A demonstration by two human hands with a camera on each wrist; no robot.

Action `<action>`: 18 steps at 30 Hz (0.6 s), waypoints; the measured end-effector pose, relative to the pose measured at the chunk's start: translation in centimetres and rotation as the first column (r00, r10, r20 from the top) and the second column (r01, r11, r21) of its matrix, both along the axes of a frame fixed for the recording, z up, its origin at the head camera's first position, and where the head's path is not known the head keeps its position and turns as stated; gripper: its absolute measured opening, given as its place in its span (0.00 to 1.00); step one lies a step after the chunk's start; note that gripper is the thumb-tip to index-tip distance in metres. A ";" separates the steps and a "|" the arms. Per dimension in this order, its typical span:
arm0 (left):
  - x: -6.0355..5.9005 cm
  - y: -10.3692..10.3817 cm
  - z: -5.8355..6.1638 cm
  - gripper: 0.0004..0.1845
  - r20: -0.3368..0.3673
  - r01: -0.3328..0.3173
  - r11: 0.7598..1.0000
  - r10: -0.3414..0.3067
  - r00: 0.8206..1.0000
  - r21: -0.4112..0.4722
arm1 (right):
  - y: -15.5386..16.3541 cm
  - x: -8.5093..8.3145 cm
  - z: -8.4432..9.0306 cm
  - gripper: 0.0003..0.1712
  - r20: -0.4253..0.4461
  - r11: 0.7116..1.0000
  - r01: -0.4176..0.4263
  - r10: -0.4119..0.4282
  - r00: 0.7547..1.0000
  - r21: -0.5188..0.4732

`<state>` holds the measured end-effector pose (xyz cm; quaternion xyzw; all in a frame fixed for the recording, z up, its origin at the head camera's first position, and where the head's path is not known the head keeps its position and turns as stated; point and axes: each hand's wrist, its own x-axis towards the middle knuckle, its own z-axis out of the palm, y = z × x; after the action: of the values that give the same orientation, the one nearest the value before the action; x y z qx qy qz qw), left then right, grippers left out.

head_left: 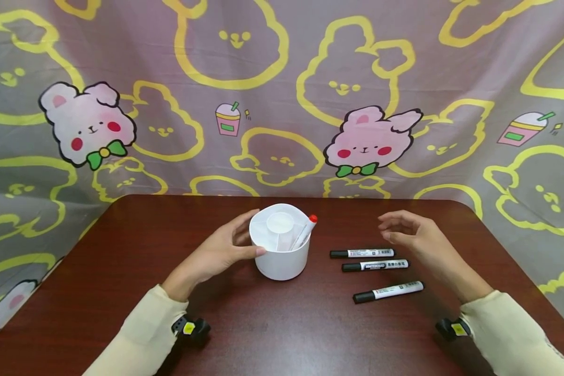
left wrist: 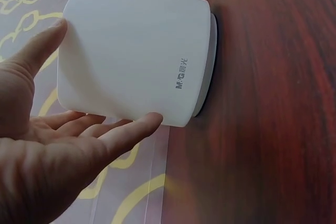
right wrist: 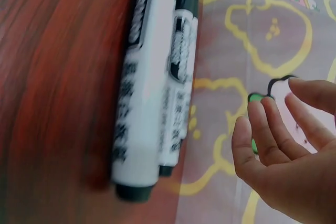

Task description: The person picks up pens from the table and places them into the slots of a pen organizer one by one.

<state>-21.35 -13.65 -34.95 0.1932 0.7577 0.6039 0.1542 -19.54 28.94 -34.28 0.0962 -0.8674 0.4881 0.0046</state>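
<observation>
A white round pen holder (head_left: 282, 256) stands mid-table with a red-capped marker (head_left: 305, 231) leaning inside it. My left hand (head_left: 251, 235) grips the holder from its left side. In the left wrist view the thumb (left wrist: 42, 45) and fingers (left wrist: 126, 132) lie against the holder's wall (left wrist: 136, 51). Three black-capped white markers (head_left: 363, 253) (head_left: 376, 266) (head_left: 389, 291) lie on the table to the right of the holder. My right hand (head_left: 397, 227) hovers above them, fingers loosely curled and empty. The right wrist view shows two markers (right wrist: 139, 93) side by side, apart from the right hand (right wrist: 283, 135).
The dark red wooden table (head_left: 122, 292) has rounded far corners. Behind it and at both sides hangs a grey cloth with yellow and pink rabbit prints (head_left: 282, 104). Small black cameras sit at both wrists (head_left: 190, 328) (head_left: 453, 329).
</observation>
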 end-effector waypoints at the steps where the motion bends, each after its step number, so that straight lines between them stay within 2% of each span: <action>1: 0.0 0.0 0.0 0.53 0.003 0.006 1.000 -0.006 1.000 0.002 | 0.2 -0.1 -0.1 0.22 0.009 1.000 0.003 -0.003 1.000 0.005; 6: 0.0 0.1 0.0 0.55 0.001 0.015 1.000 -0.015 1.000 -0.006 | 1.0 -0.4 -0.8 0.23 0.030 1.000 0.004 -0.004 1.000 0.013; 13: -0.2 0.8 0.1 0.59 -0.032 -0.022 0.998 0.020 0.999 -0.057 | 1.5 -0.8 -1.3 0.23 0.061 0.999 -0.008 0.005 0.998 0.043; 18: -0.2 1.5 -0.1 0.61 -0.028 -0.035 0.999 0.034 0.999 -0.036 | 1.6 -1.2 -1.8 0.25 0.110 0.998 -0.034 0.029 0.994 0.049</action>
<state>-21.55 -12.17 -35.05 0.1855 0.7738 0.5901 0.1367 -20.74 30.59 -36.05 0.0832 -0.8770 0.4703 -0.0528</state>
